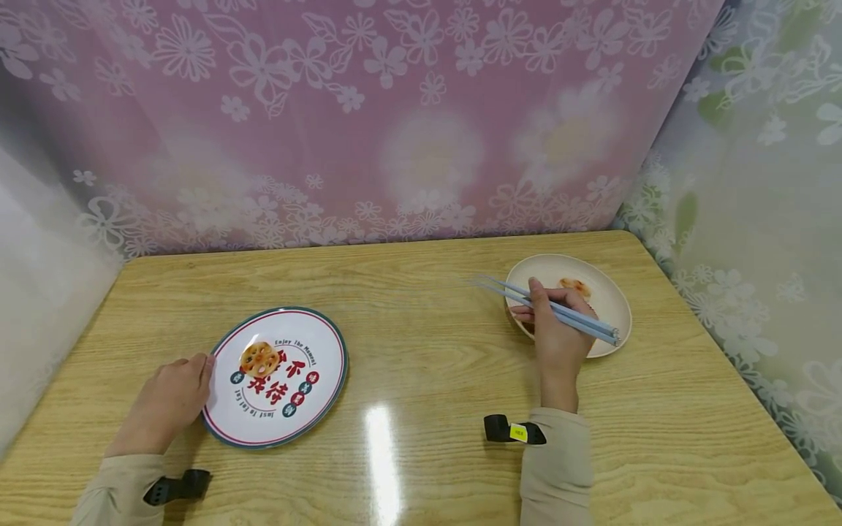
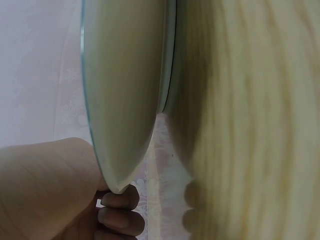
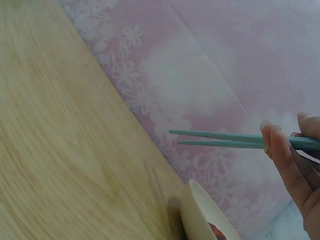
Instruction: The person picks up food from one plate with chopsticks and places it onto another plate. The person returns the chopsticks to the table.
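Observation:
My left hand (image 1: pixel 174 394) grips the left rim of a white plate (image 1: pixel 332 365) with red lettering and a dark green edge. In the left wrist view, the fingers (image 2: pixel 121 220) curl beneath the rim of the plate. One lotus root slice (image 1: pixel 259 359) lies on the printed face, left of the middle. My right hand (image 1: pixel 559 329) holds a pair of pale blue chopsticks (image 1: pixel 582 321) over a cream dish (image 1: pixel 612 307). Their tips point left past the dish's rim, slightly apart with nothing between them. Lotus root food (image 1: pixel 575 286) shows in the dish, partly hidden by the hand.
Both dishes stand on a wood-grain table (image 1: pixel 421 329), the cream one near the far right corner. A pink floral curtain (image 1: pixel 368 131) hangs along the back edge, and a pale floral one (image 1: pixel 756 219) on the right.

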`<state>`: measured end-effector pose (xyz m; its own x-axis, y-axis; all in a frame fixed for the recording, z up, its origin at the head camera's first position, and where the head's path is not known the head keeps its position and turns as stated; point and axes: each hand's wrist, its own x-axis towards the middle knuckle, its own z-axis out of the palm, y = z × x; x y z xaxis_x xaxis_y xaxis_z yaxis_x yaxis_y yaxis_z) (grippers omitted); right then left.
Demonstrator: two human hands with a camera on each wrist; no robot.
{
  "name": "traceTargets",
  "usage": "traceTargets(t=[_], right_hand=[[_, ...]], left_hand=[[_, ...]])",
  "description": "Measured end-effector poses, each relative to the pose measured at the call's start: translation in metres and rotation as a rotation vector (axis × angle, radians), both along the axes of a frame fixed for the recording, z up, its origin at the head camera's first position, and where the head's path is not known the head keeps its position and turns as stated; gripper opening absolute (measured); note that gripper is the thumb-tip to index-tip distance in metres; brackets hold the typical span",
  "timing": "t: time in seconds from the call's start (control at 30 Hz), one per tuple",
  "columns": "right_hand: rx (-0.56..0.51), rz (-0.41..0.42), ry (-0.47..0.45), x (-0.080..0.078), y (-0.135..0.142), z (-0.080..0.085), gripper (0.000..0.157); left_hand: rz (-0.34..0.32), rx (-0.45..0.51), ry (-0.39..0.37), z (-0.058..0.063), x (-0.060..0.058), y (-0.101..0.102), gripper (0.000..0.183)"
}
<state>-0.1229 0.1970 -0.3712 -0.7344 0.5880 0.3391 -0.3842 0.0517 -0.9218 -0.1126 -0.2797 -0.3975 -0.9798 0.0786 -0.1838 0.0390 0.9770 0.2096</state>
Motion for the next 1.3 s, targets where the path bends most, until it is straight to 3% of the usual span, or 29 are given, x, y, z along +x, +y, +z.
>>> traceTargets(t=[0.23,0.47,0.7,0.93,1.3], right_hand=[[-0.098,-0.105,0.093,0.001,0.027,-0.004,0.024],[-0.131,-0.18,0.067,0.009,0.045,-0.007,0.022],[-0.139,-0.276,0.106,0.011,0.06,-0.01,0.019],[-0.151,-0.362,0.071,0.013,0.076,-0.012,0.017],[-0.131,-0.42,0.036,0.015,0.082,-0.012,0.019]], left_hand=[[-0.013,0.011,0.03,-0.002,0.002,0.0,0.029],[-0.014,0.005,0.029,-0.001,0.001,0.0,0.031],[-0.018,0.006,0.037,-0.001,0.001,-0.001,0.031],[-0.021,0.008,0.045,-0.001,0.001,0.0,0.03],[-0.015,0.009,0.034,-0.002,0.001,0.0,0.032]])
